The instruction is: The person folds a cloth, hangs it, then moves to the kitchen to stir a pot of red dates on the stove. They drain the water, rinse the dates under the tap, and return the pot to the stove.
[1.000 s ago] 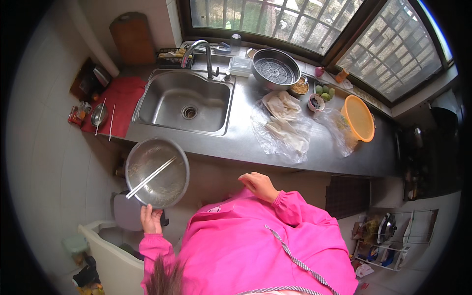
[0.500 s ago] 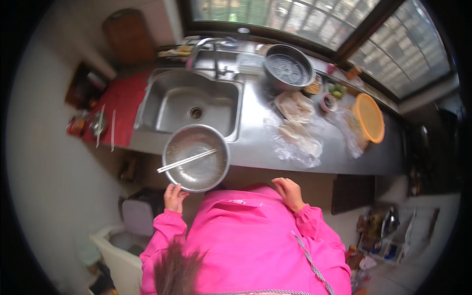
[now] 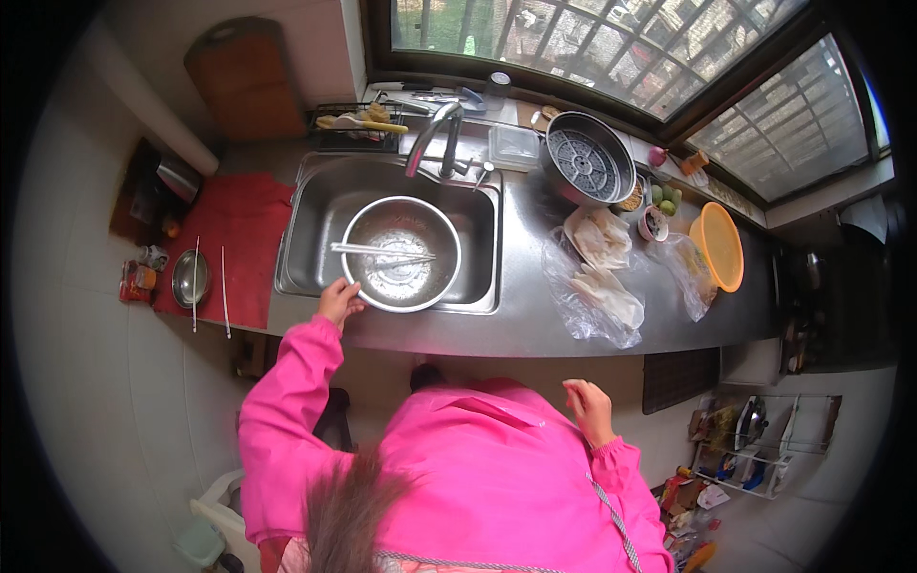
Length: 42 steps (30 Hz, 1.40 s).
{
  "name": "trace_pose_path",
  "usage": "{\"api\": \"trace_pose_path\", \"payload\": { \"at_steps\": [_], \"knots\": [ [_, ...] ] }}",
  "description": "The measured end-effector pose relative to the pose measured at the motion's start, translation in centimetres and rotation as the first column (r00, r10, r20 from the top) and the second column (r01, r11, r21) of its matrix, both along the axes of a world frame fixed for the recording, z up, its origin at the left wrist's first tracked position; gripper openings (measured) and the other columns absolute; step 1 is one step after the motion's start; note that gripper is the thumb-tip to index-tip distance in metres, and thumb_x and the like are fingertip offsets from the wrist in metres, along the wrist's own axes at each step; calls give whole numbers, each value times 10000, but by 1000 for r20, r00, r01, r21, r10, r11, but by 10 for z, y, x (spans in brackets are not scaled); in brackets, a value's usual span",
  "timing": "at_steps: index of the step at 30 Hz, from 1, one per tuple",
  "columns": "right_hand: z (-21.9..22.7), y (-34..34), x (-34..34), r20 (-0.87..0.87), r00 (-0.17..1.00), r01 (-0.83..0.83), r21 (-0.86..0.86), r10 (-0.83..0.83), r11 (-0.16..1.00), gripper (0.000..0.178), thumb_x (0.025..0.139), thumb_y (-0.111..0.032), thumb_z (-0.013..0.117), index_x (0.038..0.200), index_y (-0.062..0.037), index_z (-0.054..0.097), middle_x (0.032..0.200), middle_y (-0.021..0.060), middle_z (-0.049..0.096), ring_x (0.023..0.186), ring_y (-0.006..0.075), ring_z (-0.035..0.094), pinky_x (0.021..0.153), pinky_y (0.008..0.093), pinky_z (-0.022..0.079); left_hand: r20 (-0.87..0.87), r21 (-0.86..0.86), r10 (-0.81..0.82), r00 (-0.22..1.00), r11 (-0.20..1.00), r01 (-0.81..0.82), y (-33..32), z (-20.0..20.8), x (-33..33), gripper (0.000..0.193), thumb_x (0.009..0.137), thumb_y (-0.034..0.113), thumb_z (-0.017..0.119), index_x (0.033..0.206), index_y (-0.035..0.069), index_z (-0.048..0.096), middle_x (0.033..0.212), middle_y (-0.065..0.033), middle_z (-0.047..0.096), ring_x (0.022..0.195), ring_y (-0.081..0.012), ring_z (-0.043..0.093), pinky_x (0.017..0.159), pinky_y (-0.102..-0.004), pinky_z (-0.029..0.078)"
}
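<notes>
A steel mixing bowl [image 3: 401,283] is over the front part of the sink [image 3: 296,244], tilted a little. A pair of pale chopsticks [image 3: 382,251] lies across it, with some brownish residue on its inner wall. On its near-left rim, my left hand [image 3: 341,303] grips the edge, thumb and fingers closed on the metal. My right hand [image 3: 591,413] hangs in front of my pink apron, short of the counter edge; its fingers are curled together and nothing shows in them. The curved faucet [image 3: 447,134] stands behind the bowl.
Right of the sink are plastic bags [image 3: 602,296], a dark pot with a perforated insert [image 3: 589,160], a small cup [image 3: 654,225] and an orange basin [image 3: 718,246]. A red mat [image 3: 234,215] with a small steel bowl [image 3: 191,277] lies left. A cutting board [image 3: 244,81] leans behind.
My left hand has carried the bowl, chopsticks inside, forward from before the counter to over the sink. My right hand stays low, its fingers more curled.
</notes>
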State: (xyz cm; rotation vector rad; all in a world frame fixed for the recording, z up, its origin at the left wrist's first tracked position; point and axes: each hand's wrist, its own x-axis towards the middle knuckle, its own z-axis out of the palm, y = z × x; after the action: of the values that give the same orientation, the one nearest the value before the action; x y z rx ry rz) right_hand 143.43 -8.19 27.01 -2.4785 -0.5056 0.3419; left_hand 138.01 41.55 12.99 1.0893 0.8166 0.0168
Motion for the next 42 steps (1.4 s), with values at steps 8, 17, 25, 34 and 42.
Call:
{"api": "trace_pose_path", "payload": {
  "at_steps": [8, 17, 25, 34, 42],
  "knots": [
    [15, -2, -23, 37, 993, 118, -112, -115, 987, 106, 810, -22, 540, 892, -61, 595, 623, 53, 535, 552, 145, 556, 507, 256, 419, -213, -43, -239, 947, 971, 236, 45, -99, 100, 100, 798, 140, 572, 857, 76, 524, 761, -42, 568, 605, -148, 572, 561, -276, 503],
    [12, -1, -32, -58, 985, 159, -106, -165, 982, 105, 825, -21, 512, 893, -47, 588, 632, 61, 530, 549, 154, 535, 500, 270, 408, -278, -57, -419, 864, 905, 421, 28, -143, 151, 269, 762, 151, 575, 1003, 34, 553, 835, -97, 610, 696, -176, 622, 610, -287, 530],
    [6, 8, -20, -90, 983, 146, -121, -157, 982, 106, 824, -6, 503, 883, -38, 584, 621, 53, 529, 539, 138, 531, 481, 256, 397, -402, 7, -422, 813, 886, 464, 25, -153, 159, 224, 785, 170, 563, 929, -1, 574, 777, -112, 613, 570, -171, 610, 508, -270, 519],
    [-3, 19, 0, -157, 986, 40, -82, -52, 996, 103, 839, -13, 497, 905, -4, 575, 657, 66, 545, 569, 113, 556, 501, 229, 408, -652, 368, -398, 645, 578, 729, 24, -149, 143, 280, 804, 277, 583, 852, 7, 641, 665, -93, 639, 593, -218, 619, 597, -349, 489],
    [0, 64, 30, -90, 974, -214, -77, 207, 974, 115, 818, -12, 519, 903, -49, 587, 653, 68, 547, 566, 156, 551, 505, 274, 412, 27, 963, 77, 997, 264, -46, 79, -44, 21, 116, 766, 154, 546, 742, 61, 610, 739, -128, 591, 773, -331, 545, 701, -428, 424]
  ]
}}
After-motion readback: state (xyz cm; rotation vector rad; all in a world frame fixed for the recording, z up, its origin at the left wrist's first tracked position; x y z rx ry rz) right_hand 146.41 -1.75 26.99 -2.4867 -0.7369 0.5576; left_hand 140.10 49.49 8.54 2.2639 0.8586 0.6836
